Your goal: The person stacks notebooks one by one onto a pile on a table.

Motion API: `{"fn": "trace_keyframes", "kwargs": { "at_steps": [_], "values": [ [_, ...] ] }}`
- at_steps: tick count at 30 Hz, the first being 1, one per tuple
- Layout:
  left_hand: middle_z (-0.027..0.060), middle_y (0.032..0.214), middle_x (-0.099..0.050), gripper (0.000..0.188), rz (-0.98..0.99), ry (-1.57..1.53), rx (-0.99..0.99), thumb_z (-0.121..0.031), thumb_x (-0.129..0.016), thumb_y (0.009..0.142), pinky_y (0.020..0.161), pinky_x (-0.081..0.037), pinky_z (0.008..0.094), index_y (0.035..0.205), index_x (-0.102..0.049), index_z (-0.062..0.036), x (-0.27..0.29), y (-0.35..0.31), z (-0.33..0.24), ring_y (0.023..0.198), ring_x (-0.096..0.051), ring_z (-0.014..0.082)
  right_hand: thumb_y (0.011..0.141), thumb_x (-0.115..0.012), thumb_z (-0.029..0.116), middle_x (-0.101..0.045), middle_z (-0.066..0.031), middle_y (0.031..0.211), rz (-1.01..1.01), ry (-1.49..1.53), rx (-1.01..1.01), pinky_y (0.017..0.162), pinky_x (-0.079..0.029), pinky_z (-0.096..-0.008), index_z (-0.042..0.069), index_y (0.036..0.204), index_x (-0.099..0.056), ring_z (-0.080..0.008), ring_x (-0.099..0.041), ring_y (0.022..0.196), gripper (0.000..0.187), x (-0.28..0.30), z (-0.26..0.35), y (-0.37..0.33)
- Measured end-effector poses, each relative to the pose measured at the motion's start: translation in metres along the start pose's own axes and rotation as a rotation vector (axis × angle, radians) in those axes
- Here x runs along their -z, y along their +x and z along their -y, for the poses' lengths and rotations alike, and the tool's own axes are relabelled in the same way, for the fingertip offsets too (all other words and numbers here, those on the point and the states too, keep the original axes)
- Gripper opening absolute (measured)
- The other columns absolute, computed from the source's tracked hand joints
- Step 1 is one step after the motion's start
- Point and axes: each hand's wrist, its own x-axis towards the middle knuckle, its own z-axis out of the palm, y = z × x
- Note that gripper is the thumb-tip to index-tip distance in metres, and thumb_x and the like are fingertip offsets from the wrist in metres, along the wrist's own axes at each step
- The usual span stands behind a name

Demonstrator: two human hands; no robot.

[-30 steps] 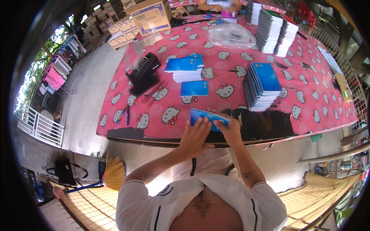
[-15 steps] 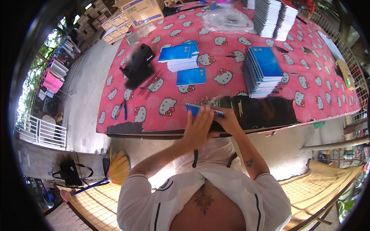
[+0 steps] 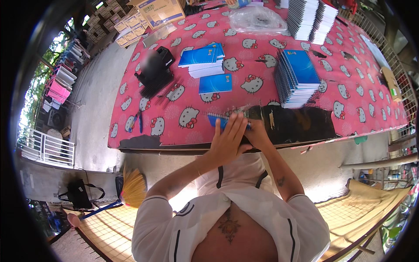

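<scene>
A blue-covered spiral notebook (image 3: 212, 119) is at the table's near edge, its coil side facing away from me. My right hand (image 3: 258, 135) grips its right end, with the fingertips partly hidden. My left hand (image 3: 228, 136) lies over the cover with fingers stretched out, hiding most of the notebook. Just beyond lies a single blue booklet (image 3: 215, 84), and behind it a stack of blue-covered booklets (image 3: 201, 59) with white pages. To the right stands a tall pile of blue spiral notebooks (image 3: 301, 72).
A black desktop device (image 3: 157, 67) sits at the left, near blurred dark coils (image 3: 168, 94) and blue-handled pliers (image 3: 140, 123). Clear plastic wrap (image 3: 257, 21), more spiral notebook stacks (image 3: 302, 19) and a cardboard box (image 3: 160, 12) are farther back. Black patches show on the pink tablecloth (image 3: 248, 98).
My left hand has slid slightly up and right across the cover, fingers still stretched. The notebook has shifted a little left and tilts more. My right hand keeps its grip.
</scene>
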Motion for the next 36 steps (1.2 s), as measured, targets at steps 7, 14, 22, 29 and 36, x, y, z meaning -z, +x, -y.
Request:
{"fn": "trace_keyframes", "kwargs": {
  "at_steps": [7, 14, 22, 29, 36],
  "values": [
    [0.0020, 0.120, -0.065, 0.031, -0.132, -0.266, -0.015, -0.030, -0.065, 0.093, 0.116, -0.006, 0.0675, 0.119, -0.062, -0.0137, 0.012, 0.021, 0.026, 0.126, -0.055, 0.0223, 0.085, -0.075, 0.012, -0.073, -0.0162, 0.090, -0.002, -0.144, 0.186, 0.071, -0.053, -0.0294, 0.000, 0.114, -0.070, -0.0156, -0.068, 0.076, 0.031, 0.023, 0.033, -0.006],
    [-0.0022, 0.104, -0.070, 0.018, -0.201, -0.332, -0.024, -0.023, -0.070, 0.090, 0.117, -0.008, 0.0645, 0.106, -0.067, -0.0154, 0.008, 0.021, 0.024, 0.115, -0.062, 0.0186, 0.090, -0.071, 0.007, -0.075, -0.0134, 0.096, 0.074, -0.072, 0.100, 0.075, -0.055, -0.0280, -0.002, 0.108, -0.072, -0.0139, -0.071, 0.083, 0.020, 0.057, 0.050, -0.012],
    [0.0026, 0.097, -0.069, 0.020, -0.164, -0.401, -0.034, -0.020, -0.072, 0.086, 0.103, -0.035, 0.0498, 0.104, -0.068, -0.0118, 0.020, 0.025, 0.028, 0.099, -0.065, 0.0242, 0.082, -0.073, 0.003, -0.069, -0.0103, 0.080, 0.091, -0.078, 0.165, 0.068, -0.055, -0.0278, -0.004, 0.087, -0.067, -0.0139, -0.069, 0.074, 0.011, 0.059, 0.057, -0.003],
    [0.0096, 0.091, -0.068, 0.021, -0.038, -0.386, -0.093, -0.011, -0.071, 0.084, 0.073, -0.048, 0.0434, 0.104, -0.068, -0.0071, 0.049, 0.054, 0.019, 0.080, -0.064, 0.0293, 0.080, -0.075, 0.008, -0.068, -0.0130, 0.092, -0.300, -0.345, 0.231, 0.079, -0.053, -0.0359, 0.002, 0.096, -0.067, -0.0264, -0.068, 0.086, 0.019, 0.053, 0.062, -0.008],
    [0.0152, 0.112, -0.070, 0.019, -0.692, -0.538, -0.436, 0.001, -0.068, 0.084, 0.093, -0.052, 0.0438, 0.103, -0.066, -0.0025, 0.072, 0.207, 0.001, 0.112, -0.066, 0.0328, 0.082, -0.081, 0.016, -0.058, -0.0217, 0.133, -0.882, -0.605, 0.388, 0.108, -0.040, -0.0418, -0.005, 0.140, -0.050, -0.0326, -0.051, 0.129, 0.069, 0.166, 0.099, 0.001]
  ]
}}
